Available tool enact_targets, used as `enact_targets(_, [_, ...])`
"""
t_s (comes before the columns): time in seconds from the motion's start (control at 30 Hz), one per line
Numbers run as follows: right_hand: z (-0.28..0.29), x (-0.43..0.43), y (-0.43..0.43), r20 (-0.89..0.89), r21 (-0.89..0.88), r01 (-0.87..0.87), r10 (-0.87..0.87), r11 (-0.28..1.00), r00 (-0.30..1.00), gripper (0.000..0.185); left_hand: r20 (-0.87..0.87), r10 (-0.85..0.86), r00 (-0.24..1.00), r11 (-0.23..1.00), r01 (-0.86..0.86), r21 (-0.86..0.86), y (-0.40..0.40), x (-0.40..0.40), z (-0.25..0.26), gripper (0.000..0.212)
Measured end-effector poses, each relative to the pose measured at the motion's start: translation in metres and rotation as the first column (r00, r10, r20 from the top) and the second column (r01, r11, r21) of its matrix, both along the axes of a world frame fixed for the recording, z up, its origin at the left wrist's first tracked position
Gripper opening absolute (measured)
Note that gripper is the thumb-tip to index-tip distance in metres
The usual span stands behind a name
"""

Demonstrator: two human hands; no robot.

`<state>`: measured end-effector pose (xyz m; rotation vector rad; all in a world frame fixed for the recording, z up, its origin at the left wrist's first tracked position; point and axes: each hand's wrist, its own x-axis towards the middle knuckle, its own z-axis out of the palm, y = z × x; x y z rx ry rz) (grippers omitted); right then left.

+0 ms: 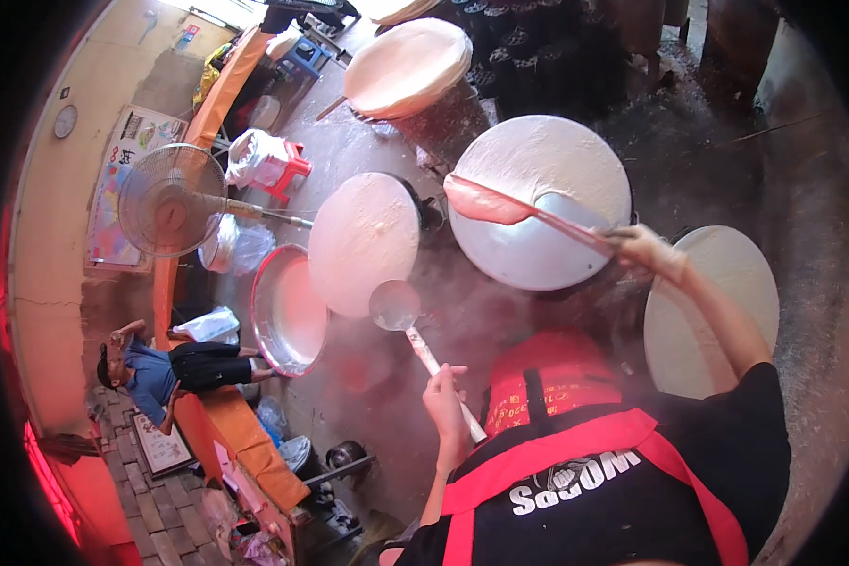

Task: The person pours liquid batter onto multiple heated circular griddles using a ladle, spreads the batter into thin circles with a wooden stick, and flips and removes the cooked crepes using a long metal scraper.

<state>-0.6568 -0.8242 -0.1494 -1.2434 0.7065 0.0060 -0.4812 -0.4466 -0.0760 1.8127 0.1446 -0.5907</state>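
My right hand (pixel 644 249) grips the handle of a long flat spreader (pixel 573 230), whose blade carries a lump of batter (pixel 482 200) over a round griddle (pixel 555 255). Pale batter coats the upper part of that griddle, and bare metal shows on its lower part. My left hand (pixel 444 400) is closed around the white handle of a ladle (pixel 395 305). The ladle's round bowl hangs over the edge of a second griddle, which is covered by a pale flatbread (pixel 363 244). Another griddle with a pale sheet (pixel 711 311) lies at the right.
A large basin of batter (pixel 290 311) stands left of the griddles. A stack of flatbreads (pixel 407 67) is farther up. A standing fan (pixel 173 200), a red stool (pixel 293 170) and an orange-covered counter (pixel 212 424) are at the left, where another person (pixel 152 375) stands. Steam drifts between the griddles.
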Motion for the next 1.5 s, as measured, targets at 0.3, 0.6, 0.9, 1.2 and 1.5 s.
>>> enact_targets(0.3, [0.017,0.027,0.032,-0.017,-0.137,-0.052,0.050,0.989,0.999,0.038,0.006,-0.088,0.996,0.996,0.088,-0.026,0.012,0.005,0.013,0.031])
enact_targets(0.6, [0.005,-0.018,0.117,-0.009,-0.169,0.305,-0.311,0.937,0.950,0.031,-0.073,-0.451,0.890,0.883,0.432,-0.185,0.007,0.075,0.005,0.034])
enact_targets(0.9, [-0.029,-0.037,0.329,0.149,0.389,0.685,-0.776,0.616,0.613,0.050,-0.051,-0.628,0.777,0.771,0.612,-0.176,0.071,0.177,-0.025,0.032])
enact_targets(1.2, [-0.064,0.369,0.233,0.222,-0.263,0.896,-0.881,0.358,0.418,0.045,-0.115,-0.491,0.864,0.868,0.474,-0.145,0.182,0.217,-0.009,0.037])
enact_targets(1.5, [-0.073,0.312,0.312,0.166,-0.190,0.946,-0.941,0.264,0.296,0.041,-0.010,-0.510,0.860,0.856,0.506,-0.109,0.220,0.243,-0.031,0.015])
